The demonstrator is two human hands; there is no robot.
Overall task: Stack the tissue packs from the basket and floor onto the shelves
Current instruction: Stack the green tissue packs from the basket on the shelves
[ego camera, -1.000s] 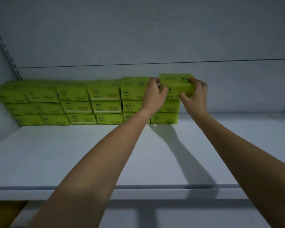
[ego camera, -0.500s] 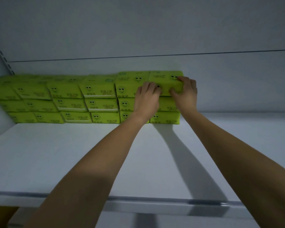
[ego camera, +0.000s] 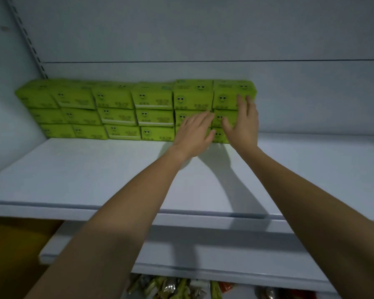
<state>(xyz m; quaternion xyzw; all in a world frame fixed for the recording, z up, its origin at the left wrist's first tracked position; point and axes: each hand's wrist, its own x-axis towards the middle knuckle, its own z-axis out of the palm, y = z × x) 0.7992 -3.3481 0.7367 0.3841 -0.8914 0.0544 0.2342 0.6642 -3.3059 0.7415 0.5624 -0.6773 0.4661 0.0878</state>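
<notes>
Green tissue packs with smiley faces stand three high in a row against the back wall of a white shelf (ego camera: 95, 175). The rightmost top pack (ego camera: 229, 94) sits level on its column. My left hand (ego camera: 194, 134) is in front of the lower packs with its fingers straight, holding nothing. My right hand (ego camera: 243, 124) is beside it, fingers spread and relaxed, its fingertips at the front of the rightmost column. Neither hand grips a pack.
A slotted upright rail (ego camera: 26, 37) runs up the back left corner. To the right of the packs the shelf runs on bare. A lower shelf (ego camera: 203, 251) shows below, and under it several wrapped goods (ego camera: 171, 285). A yellow-brown surface (ego camera: 11, 251) lies at the lower left.
Both hands set the top right pack onto its column, let go of it, and have drawn back and down. The view has tilted down, showing the lower shelves.
</notes>
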